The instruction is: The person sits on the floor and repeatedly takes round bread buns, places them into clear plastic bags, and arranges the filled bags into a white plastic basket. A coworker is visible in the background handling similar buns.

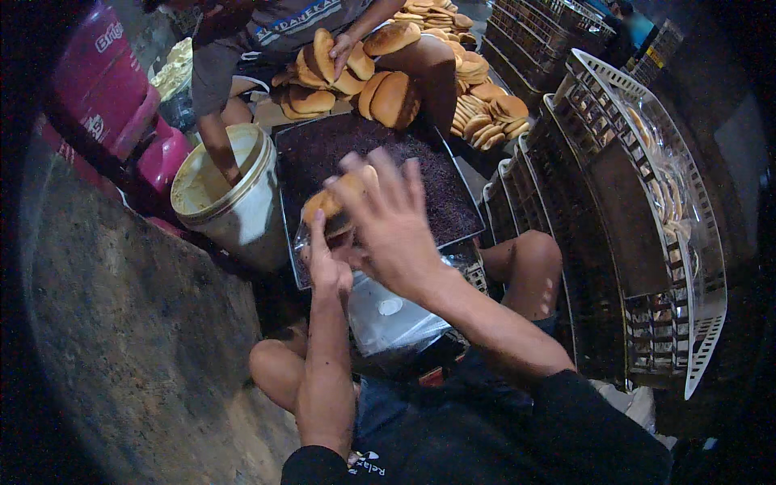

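My left hand (330,263) grips a golden-brown bun (317,208) from below, with the thumb up along its near side. Clear plastic seems to show at the bun's left edge. Over the bun's right side hovers my right hand (396,230), its fingers spread and smeared by motion; whether it touches the bun is unclear. Under both hands lies a wide metal-rimmed tray (462,182) full of dark crumbs or sprinkles. A stack of clear plastic bags (392,311) rests in front of my body, below my wrists.
Across the tray a co-worker holds buns (394,99) with one hand and reaches into a white cream bucket (250,222) with the other. Flat buns (489,113) pile up at the far right. Plastic crates (659,242) stand along the right, a pink object (105,81) far left.
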The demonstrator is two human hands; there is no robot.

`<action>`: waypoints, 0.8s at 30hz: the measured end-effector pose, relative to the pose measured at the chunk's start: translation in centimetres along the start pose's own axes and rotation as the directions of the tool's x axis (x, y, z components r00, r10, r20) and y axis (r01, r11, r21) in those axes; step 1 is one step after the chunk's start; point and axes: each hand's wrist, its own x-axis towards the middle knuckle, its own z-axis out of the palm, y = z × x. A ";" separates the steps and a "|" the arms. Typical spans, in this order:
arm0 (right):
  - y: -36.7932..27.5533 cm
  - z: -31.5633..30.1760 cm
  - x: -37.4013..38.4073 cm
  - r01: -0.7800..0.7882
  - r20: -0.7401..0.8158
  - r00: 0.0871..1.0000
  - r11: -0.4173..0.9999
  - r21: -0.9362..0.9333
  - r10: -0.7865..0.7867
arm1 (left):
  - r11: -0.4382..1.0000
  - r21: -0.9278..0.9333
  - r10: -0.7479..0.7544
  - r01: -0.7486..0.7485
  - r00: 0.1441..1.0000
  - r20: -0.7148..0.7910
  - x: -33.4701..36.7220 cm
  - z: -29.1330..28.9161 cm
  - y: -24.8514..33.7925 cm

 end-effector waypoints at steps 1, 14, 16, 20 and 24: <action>0.5 2.2 -0.2 0.058 0.054 0.997 0.992 -0.111 -0.052 | 0.978 0.164 0.134 -0.128 0.991 -0.030 -0.6 0.9 0.1; 19.3 -37.0 11.5 0.002 0.252 0.934 0.701 -0.713 0.254 | -0.062 0.943 -0.326 -0.328 0.899 0.292 -0.7 -1.8 -5.7; 16.9 -46.0 3.3 -0.172 0.155 0.846 0.536 -0.826 0.511 | -0.302 0.869 -0.590 -0.393 0.793 0.154 -2.5 0.0 -8.9; 19.6 -47.8 -11.5 -0.489 -0.030 0.626 0.362 -0.794 0.779 | -0.388 0.821 -0.535 -0.419 0.828 0.170 -3.4 -1.4 -8.0; 23.6 -48.5 -21.0 -0.735 0.134 0.268 0.292 -0.612 0.954 | -0.344 0.845 -0.606 -0.408 0.784 0.132 -2.5 -1.2 -9.8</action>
